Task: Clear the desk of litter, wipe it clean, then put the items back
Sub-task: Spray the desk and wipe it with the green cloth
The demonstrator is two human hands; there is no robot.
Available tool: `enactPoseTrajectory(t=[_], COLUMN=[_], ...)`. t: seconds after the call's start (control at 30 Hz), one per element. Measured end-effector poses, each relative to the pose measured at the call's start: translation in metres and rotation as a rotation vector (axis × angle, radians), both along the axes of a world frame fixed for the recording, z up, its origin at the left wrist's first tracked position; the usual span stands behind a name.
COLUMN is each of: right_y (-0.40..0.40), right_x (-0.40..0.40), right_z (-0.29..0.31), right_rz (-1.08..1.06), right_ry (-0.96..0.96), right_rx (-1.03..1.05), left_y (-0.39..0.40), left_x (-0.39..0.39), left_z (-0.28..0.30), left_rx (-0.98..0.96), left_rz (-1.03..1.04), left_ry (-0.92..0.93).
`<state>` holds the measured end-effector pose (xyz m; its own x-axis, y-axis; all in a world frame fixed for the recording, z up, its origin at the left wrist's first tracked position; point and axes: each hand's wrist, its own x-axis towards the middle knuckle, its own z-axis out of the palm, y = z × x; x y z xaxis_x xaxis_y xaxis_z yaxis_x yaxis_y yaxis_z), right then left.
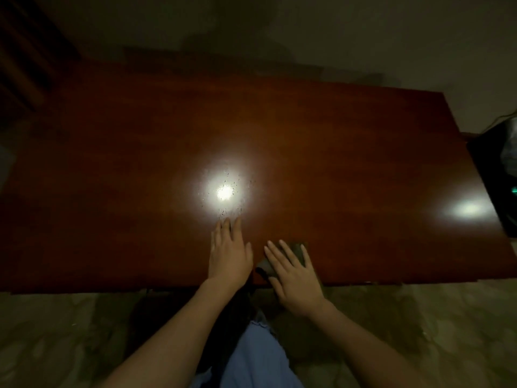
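Note:
A dark red wooden desk (335, 152) fills the view in dim light. My left hand (229, 253) lies flat on it near the front edge, fingers straight and pointing away. Just to its right, my right hand (293, 278) presses flat on a dark grey cloth (296, 252) that shows beyond the fingers and under the thumb side. A bright spot of reflected light (224, 192) sits ahead of the left fingertips, and small dark specks show on the surface around it.
A black bag or bin (498, 175) stands off the desk's right end. A second, fainter glare (467, 209) lies near the right edge. Dark wooden furniture (22, 65) is at the far left. Pale floor runs below the front edge.

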<state>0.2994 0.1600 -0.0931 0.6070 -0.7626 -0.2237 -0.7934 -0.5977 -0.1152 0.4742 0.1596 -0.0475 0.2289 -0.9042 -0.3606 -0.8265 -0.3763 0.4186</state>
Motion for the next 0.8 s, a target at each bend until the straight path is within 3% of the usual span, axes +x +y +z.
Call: enactPoseTrajectory(t=[0.1, 0.4, 0.8], right_y=[-0.035, -0.15, -0.381], right_x=[0.023, 0.07, 0.123], right_z=[0.001, -0.001, -0.004], right_rz=[0.067, -0.043, -0.159], right_ry=[0.005, -0.034, -0.024], right_rx=[0.034, 0.053, -0.013], left_y=[-0.013, -0.092, -0.254], left_x=[0.007, 0.035, 0.1], left_z=[-0.001, -0.005, -0.027], left_rx=[-0.011, -0.063, -0.067], left_rz=[0.009, 0.024, 0.033], left_ry=[0.003, -0.022, -0.117])
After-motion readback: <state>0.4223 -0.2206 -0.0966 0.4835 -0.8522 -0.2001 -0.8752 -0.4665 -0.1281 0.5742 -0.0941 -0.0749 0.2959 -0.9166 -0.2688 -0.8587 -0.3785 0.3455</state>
